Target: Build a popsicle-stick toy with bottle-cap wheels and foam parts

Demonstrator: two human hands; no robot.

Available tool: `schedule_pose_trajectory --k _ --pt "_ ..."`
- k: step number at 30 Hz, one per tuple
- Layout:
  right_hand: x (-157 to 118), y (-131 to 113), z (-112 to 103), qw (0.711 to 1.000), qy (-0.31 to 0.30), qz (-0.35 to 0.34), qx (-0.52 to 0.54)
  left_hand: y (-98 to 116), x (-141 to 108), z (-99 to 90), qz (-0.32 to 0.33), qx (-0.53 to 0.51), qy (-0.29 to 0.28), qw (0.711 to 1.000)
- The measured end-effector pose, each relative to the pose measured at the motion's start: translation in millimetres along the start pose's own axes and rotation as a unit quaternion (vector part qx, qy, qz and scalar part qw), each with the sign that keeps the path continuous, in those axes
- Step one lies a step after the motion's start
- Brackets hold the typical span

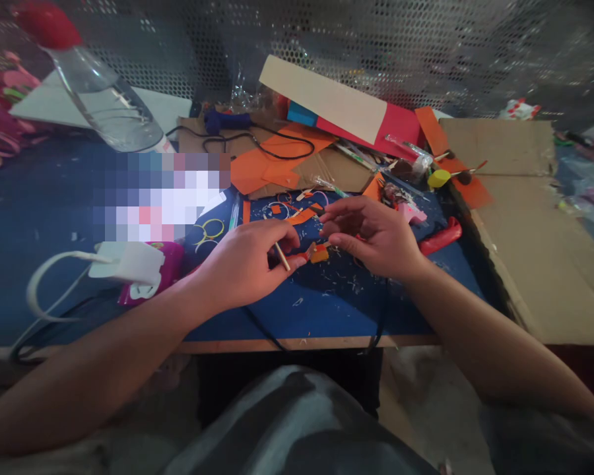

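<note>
My left hand [250, 264] is closed, with a thin pale stick [282, 256] poking out between its fingers. At the tip of its thumb is a small red-orange piece [309, 252], too small to make out. My right hand [379, 234] hovers just across from it, fingers bent and thumb apart, with nothing plainly held. Below the gap between the hands lies a small yellow-orange block [319, 254]. Orange scraps [304, 215] and thin rings lie behind the hands, and pale shavings are strewn over the blue tabletop [327, 316].
On the left stand a red-capped bottle [113, 105] and a white charger [126, 267] in a magenta socket block [165, 264]. Coloured sheets [327, 99] and a corded blue tool [225, 121] lie behind. A red tube-like thing [440, 237] and cardboard [549, 244] are right.
</note>
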State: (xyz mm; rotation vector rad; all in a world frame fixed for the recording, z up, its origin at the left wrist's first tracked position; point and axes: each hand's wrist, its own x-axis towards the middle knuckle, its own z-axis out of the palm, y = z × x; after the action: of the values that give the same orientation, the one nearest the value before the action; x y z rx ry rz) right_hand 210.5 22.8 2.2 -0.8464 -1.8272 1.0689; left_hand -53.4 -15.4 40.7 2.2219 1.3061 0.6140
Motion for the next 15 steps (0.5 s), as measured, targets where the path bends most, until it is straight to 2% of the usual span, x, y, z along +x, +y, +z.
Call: schedule_pose_trajectory --k 7,11,15 --pt "0.1 -2.7 2.6 0.998 0.007 -0.005 0.065 2.0 -2.9 4.5 -0.002 -0.073 -0.007 0.997" --pt "-0.9 -1.9 4.6 0.998 0.021 -0.004 0.064 1.8 -4.6 7.6 -0.004 -0.090 -0.019 0.996" --pt "-1.2 0.0 3.9 0.998 -0.008 -0.026 0.054 2.3 -5.2 10.9 -0.020 -0.127 -0.032 0.991"
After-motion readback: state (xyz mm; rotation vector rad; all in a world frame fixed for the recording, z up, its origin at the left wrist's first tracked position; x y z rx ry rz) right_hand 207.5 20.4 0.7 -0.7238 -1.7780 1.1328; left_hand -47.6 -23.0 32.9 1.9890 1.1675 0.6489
